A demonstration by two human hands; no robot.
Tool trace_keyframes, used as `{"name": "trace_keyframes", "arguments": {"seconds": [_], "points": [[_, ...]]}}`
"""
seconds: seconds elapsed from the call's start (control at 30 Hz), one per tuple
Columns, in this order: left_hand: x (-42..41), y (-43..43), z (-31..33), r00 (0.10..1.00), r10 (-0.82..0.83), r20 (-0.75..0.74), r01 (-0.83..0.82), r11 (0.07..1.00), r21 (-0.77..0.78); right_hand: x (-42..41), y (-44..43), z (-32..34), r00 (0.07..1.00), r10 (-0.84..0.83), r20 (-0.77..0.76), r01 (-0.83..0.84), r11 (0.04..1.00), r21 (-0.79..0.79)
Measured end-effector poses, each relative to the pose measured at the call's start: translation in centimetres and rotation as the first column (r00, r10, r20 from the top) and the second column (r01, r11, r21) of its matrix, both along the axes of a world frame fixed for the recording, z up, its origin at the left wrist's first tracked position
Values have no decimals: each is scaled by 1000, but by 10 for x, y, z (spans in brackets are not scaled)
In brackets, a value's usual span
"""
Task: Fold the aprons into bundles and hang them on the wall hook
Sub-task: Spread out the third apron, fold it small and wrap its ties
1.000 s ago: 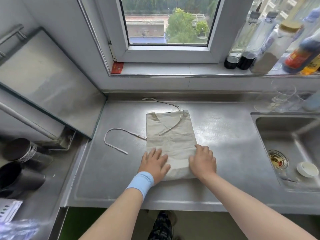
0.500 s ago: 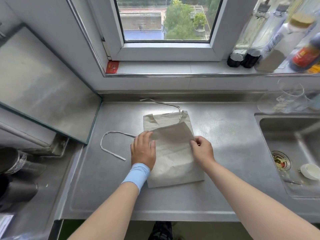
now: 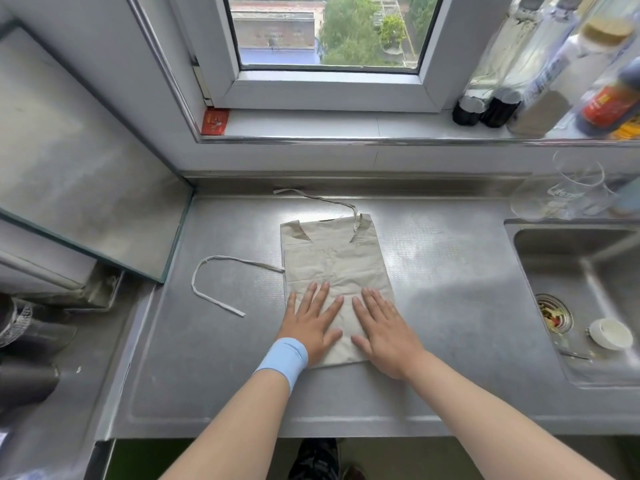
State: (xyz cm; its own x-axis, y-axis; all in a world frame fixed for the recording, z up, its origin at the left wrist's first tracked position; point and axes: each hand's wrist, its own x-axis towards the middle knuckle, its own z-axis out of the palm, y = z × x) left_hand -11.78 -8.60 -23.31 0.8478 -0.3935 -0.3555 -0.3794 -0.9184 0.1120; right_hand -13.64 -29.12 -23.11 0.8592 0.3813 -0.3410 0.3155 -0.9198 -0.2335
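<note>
Beige cloth apron (image 3: 337, 271), folded into a flat rectangle, is being pressed under both palms. The left hand (image 3: 311, 323) and right hand (image 3: 381, 327) are lying side by side on its near end, each grip spread apart, fingers straight, clamping nothing. It is sitting midway along the steel desk (image 3: 450, 271), thin ties (image 3: 235, 259) trailing toward the left and back edges. Smoothing seems under way; next the ties are wanting gathering and the panel a tighter fold.

I'm standing in a home kitchen: a steel counter (image 3: 450, 271) with a built-in sink (image 3: 568, 292), and sauce bottles (image 3: 533, 74) lined along the windowsill (image 3: 346, 128).
</note>
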Motion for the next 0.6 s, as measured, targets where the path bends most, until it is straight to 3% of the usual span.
{"name": "trace_keyframes", "arguments": {"seconds": [0.23,0.4,0.53,0.6], "points": [[-6,30,-5,986,148,82,-149,989,6,-1,-16,-8,997,75,36,-73,995,-64],[-24,7,7,980,-47,192,87,975,-205,-3,-8,-7,991,56,126,-46,996,-83],[-36,9,4,999,13,36,-9,994,-113,-5,-6,-8,964,111,243,-115,993,1],[-37,15,5,999,-33,-10,32,998,-51,-7,-9,-3,949,131,287,-151,987,48]]}}
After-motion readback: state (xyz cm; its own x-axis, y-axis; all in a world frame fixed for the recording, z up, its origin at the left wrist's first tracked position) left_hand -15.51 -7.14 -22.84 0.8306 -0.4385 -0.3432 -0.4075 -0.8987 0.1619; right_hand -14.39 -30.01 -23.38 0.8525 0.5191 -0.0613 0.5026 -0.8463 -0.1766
